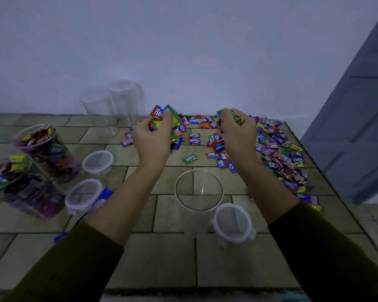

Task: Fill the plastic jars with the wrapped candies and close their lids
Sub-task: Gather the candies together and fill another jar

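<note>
Wrapped candies (275, 147) lie strewn over the tiled table (162, 258), under and to the right of both hands. Left hand (153, 138) is curled tight round a bunch of them, red and green wrappers sticking up past its fingers. Right hand (236, 131) pinches a smaller clutch, fingers bent over the pile. Nearer the person than both hands, between the forearms, stands an open empty jar (199, 192), a lid (232, 223) just right of it. Left of the left hand: two filled jars (46, 149), two more lids (97, 161).
</note>
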